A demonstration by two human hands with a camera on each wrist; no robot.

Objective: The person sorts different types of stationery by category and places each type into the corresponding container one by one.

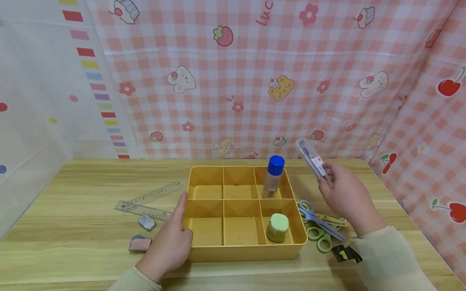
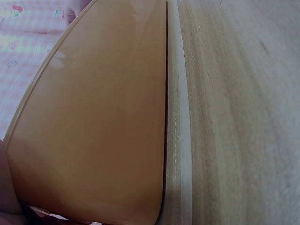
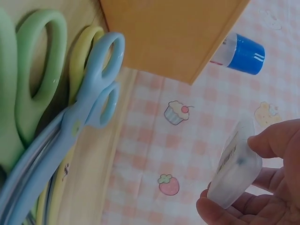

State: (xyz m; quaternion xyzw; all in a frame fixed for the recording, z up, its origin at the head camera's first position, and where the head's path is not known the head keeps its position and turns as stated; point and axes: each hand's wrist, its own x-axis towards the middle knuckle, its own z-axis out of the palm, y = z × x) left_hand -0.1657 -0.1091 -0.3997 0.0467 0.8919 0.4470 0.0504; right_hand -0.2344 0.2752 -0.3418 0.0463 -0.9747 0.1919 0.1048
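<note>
Pinching is done by the right hand (image 1: 350, 198): a clear case (image 1: 310, 156) is held at its near end between thumb and fingers, grip closed to the case's thickness. Case is held off the table (image 1: 233, 281), long axis angled forward and left of the grip; the right hand is nearer to it by far. Key relation: the yellow divided box (image 1: 239, 253) is set left of the right grip and lower, right-hand column of compartments closest, no contact with the case. The left hand (image 1: 172, 246) is placed against the box's left wall, index finger straight; its other fingers are mostly hidden, so any curl there cannot be told. Case: flat, oblong, see-through, apparently rigid plastic, white label; dark contents can't be identified. Box: smooth, opaque, rounded corners, thin dividers. A blue-capped tube (image 1: 276, 166), cylindrical, is stood in its far right compartment; a squat jar (image 1: 277, 235) with a pale green lid is seated in the near right one. Blue scissors (image 1: 324, 225), glossy loop handles, are piled over green ones just below the right grip.
</note>
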